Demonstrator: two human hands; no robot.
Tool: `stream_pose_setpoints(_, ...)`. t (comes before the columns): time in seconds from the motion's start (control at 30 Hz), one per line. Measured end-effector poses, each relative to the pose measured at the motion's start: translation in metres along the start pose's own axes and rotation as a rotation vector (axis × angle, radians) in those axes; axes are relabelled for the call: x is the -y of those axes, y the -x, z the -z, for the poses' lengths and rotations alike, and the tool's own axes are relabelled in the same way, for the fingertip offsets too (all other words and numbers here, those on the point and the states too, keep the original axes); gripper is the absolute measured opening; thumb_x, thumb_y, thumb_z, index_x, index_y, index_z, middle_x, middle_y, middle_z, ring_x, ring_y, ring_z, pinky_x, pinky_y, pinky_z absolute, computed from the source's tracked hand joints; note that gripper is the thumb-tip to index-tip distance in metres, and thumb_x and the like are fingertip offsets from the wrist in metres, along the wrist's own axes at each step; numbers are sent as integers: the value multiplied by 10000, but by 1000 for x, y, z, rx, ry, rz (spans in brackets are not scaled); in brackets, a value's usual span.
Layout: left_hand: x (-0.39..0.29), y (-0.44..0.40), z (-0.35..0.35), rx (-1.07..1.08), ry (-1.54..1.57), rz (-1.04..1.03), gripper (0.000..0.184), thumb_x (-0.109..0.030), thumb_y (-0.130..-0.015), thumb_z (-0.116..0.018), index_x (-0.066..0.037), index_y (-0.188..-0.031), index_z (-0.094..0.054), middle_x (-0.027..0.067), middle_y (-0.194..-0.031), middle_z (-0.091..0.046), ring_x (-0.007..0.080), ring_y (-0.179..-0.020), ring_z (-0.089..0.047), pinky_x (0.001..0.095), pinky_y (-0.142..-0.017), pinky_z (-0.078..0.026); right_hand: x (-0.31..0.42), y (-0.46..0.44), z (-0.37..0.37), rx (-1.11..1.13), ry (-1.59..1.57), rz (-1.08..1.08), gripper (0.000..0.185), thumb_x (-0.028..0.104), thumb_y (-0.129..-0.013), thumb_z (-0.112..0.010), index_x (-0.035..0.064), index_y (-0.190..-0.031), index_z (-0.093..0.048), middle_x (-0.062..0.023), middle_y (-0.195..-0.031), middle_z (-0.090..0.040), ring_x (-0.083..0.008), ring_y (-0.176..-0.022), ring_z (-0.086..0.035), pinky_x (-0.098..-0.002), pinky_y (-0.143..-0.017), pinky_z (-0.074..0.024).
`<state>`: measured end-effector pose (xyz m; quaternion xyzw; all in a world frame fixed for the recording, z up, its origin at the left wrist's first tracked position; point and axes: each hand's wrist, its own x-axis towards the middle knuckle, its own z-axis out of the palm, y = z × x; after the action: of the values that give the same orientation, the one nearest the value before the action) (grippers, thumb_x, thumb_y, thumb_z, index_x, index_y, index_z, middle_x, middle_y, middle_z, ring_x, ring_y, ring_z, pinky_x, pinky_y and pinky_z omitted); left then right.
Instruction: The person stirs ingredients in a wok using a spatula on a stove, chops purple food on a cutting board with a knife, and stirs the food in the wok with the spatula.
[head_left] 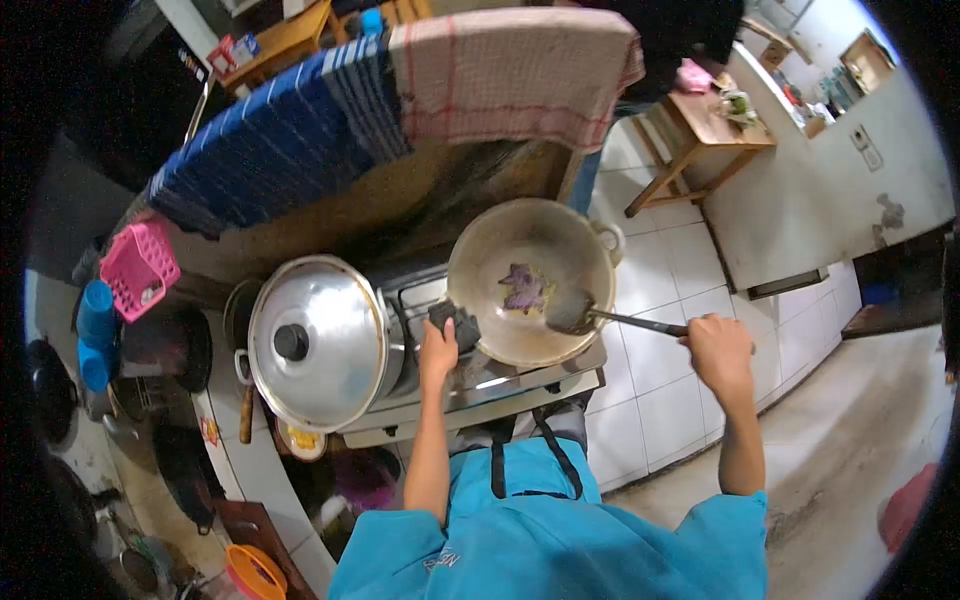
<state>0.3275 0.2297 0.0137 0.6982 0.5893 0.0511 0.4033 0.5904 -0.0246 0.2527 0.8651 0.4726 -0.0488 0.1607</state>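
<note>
A wide metal wok [480, 240] sits on the gas stove [470, 385], with chopped purple and pale pieces of food [522, 288] at its bottom. My right hand [718, 350] is closed around the handle of a spatula [572, 312], whose dark blade rests inside the wok near its right side. At the wok's left edge, my left hand [438, 348] grips a dark folded cloth [458, 328]. The cloth hides the wok's handle on that side. Left of this hand stands a large lidded pot [335, 345] with a black knob.
Behind the stove hang a blue towel [280, 150] and a checked pink towel [510, 75]. A pink basket [140, 265] and blue cups [95, 335] are at the left. An orange bowl [255, 572] lies lower left. A wooden table [715, 120] stands far right.
</note>
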Motion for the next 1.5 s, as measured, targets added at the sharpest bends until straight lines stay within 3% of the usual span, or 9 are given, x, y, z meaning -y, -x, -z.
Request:
stream_pose_setpoints(0.1,13,-10,-7,4,-82,-111,647,-384,-904,-401,183,-1202,-311,386,-1026,-518,487,-997,-510,478,-862,-400,3,2,-12,31,-9,19,103,183,-758,-640,88,-718,-644,-104,-700,-629,-261,-663,-631,-380,-552,-456)
stream_pose_setpoints(0.33,30,-26,-7,39,-112,-93,715,-461,-865,-468,176,-1170,-359,364,-1114,-488,453,-1073,-480,434,-913,-382,-7,11,3,24,-13,-16,43,104,-740,-610,101,-710,-641,-103,-700,-633,-261,-665,-639,-370,-563,-463)
stream_pose_setpoints(0.5,26,-25,-2,16,55,-40,557,-422,-752,-587,-4,-1119,-561,264,-1086,-568,383,-1021,-548,418,-873,-423,2,-1,-10,-12,57,35,67,76,-728,-582,104,-709,-639,-102,-716,-638,-251,-674,-644,-371,-577,-474)
stream_pose_setpoints(0.63,16,-15,2,-89,103,-42,484,-409,-703,-633,20,-927,-648,233,-898,-638,355,-900,-612,394,-788,-469,9,-8,-13,-57,10,41,69,93,-735,-573,103,-702,-633,-100,-723,-640,-253,-675,-646,-374,-579,-484)
stream_pose_setpoints(0.77,8,-7,9,-74,149,2,530,-419,-669,-647,30,-951,-644,212,-887,-649,300,-851,-634,366,-765,-477,4,0,0,-44,-28,-1,89,173,-744,-633,88,-718,-639,-104,-719,-638,-261,-668,-636,-378,-566,-469)
stream_pose_setpoints(1.0,26,-32,15,277,384,194,452,-373,-711,-672,7,-950,-630,85,-827,-632,189,-735,-597,330,-635,-457,4,5,-26,24,-5,-16,101,185,-732,-669,89,-712,-649,-103,-724,-640,-263,-677,-634,-380,-571,-459)
stream_pose_setpoints(1.17,43,-40,-22,-201,367,16,476,-394,-643,-704,68,-728,-629,185,-705,-620,266,-677,-600,380,-662,-456,4,18,-22,-67,-11,-29,76,87,-725,-571,111,-685,-631,-96,-710,-644,-265,-669,-646,-362,-551,-472)
stream_pose_setpoints(1.3,50,-42,-31,-235,445,64,487,-382,-622,-711,79,-752,-627,191,-738,-635,270,-725,-602,373,-717,-448,17,3,-37,-91,-67,-106,86,84,-729,-560,113,-704,-637,-105,-725,-649,-273,-688,-652,-364,-572,-486)
stream_pose_setpoints(1.5,31,-26,-21,-241,539,113,409,-351,-622,-728,37,-675,-609,104,-635,-591,196,-554,-544,339,-526,-435,29,-12,-31,-94,-128,-156,90,69,-745,-558,98,-724,-640,-110,-767,-655,-266,-744,-654,-376,-582,-486)
